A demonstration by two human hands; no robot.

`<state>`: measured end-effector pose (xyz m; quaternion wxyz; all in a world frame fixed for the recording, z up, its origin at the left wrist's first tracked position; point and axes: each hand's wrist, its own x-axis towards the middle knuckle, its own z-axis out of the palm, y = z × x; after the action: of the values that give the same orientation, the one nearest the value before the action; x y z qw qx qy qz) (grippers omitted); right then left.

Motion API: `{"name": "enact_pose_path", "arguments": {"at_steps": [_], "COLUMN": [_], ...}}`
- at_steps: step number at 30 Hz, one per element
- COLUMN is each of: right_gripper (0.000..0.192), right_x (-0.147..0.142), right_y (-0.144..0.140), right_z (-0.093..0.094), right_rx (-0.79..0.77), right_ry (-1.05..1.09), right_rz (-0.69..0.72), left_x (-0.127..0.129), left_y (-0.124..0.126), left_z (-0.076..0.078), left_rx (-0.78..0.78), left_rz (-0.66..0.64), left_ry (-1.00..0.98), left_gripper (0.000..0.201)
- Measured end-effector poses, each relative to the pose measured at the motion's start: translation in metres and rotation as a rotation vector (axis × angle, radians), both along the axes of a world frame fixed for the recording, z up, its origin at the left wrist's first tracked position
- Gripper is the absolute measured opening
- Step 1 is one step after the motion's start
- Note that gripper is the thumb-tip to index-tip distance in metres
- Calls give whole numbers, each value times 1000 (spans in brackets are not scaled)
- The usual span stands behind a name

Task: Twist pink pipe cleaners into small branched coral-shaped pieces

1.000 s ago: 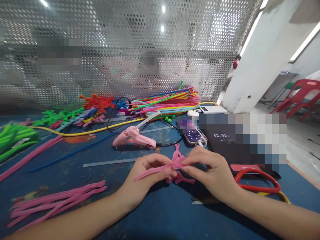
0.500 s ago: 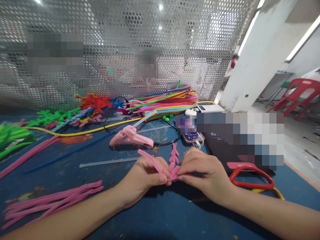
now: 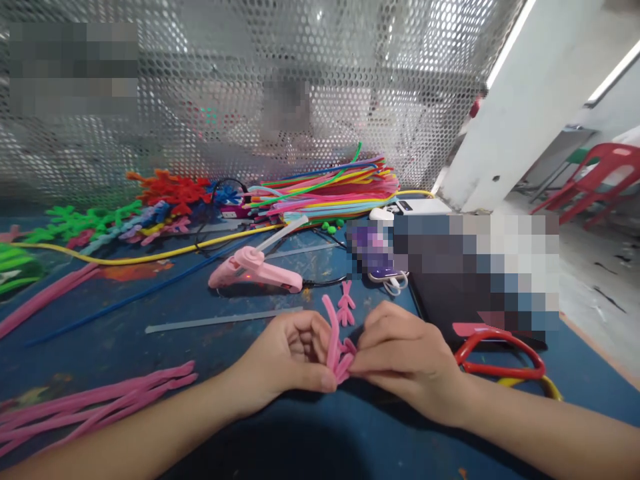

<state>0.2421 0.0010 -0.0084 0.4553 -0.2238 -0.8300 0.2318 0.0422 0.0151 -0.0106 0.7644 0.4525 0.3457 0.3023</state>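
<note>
Pink pipe cleaner (image 3: 334, 337) sits pinched between our left hand (image 3: 290, 353) and right hand (image 3: 400, 357), both clamped on it mid-twist, glue gun (image 3: 255, 270) at 11 o'clock. Likely next: 1 tighter wrap, needing steady fingertip pressure.

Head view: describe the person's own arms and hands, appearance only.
Two bare forearms enter from the bottom edge, with no sleeves in view. The left hand and right hand wear no gloves, and no rings, watch or bracelets show. The fingernails look short and unpainted.
</note>
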Motion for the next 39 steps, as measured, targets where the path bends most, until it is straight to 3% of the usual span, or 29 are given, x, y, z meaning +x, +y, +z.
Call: {"name": "enact_pose_path", "arguments": {"at_steps": [6,13,21,27,39], "right_gripper": [21,16,9,6,7], "right_x": [2,0,0,-1,-2], "right_y": [0,-2,-2,0,-1], "right_z": [2,5,4,4,6], "right_rx": [-38,-59,-89,-147,-232], "right_ry": [-28,-61,-86,-100,-99], "right_rz": [-66,-185,-272,-312,-282], "left_x": [1,5,6,7,6], "left_y": [1,-2,-1,-1,-1], "left_z": [1,7,9,4,3], "left_rx": [3,82,71,33,59], "left_rz": [-21,-33,-17,77,39], "left_ry": [52,32,120,39,48], "left_gripper": [33,11,15,20,19]}}
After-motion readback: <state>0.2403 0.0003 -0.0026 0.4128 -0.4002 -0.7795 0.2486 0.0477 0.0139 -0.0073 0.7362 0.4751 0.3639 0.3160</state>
